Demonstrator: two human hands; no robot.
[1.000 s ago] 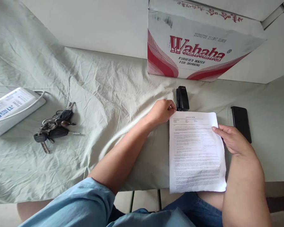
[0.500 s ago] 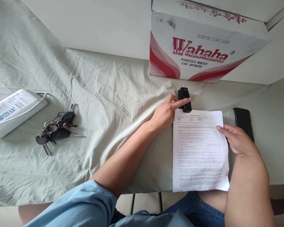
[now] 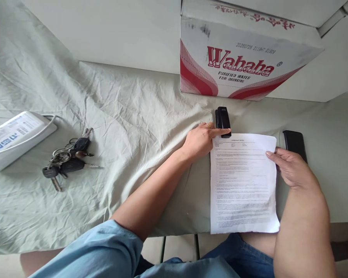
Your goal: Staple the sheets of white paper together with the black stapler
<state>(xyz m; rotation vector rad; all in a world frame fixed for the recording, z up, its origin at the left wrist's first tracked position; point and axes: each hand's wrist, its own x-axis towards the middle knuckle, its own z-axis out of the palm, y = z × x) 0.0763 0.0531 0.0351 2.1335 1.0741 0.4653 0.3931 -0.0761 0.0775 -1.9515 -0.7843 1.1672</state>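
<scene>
My left hand [image 3: 199, 141] is at the top left corner of a printed paper sheet [image 3: 243, 185]. Its index finger stretches across the near end of a black stapler [image 3: 222, 117], while the other fingers are curled and the thumb is hidden. The stapler lies with its near end against the sheet's top edge; whether paper is inside its jaws cannot be seen. My right hand [image 3: 292, 166] pinches the sheet's upper right edge, thumb on top and fingers underneath. The sheet lies print side up, its lower edge at the table's front.
Behind the stapler stands a white and red water carton [image 3: 234, 58]. A black phone [image 3: 295, 144] lies beyond my right hand. On the left are a bunch of keys [image 3: 69, 158] and a white device with a cable [image 3: 20, 135]. A wrinkled pale green cloth [image 3: 139, 116] covers the table.
My left hand has drawn slightly down and left along the stapler, its index finger now nearer the near end. My right hand keeps its pinch on the sheet. The whole view has shifted a little.
</scene>
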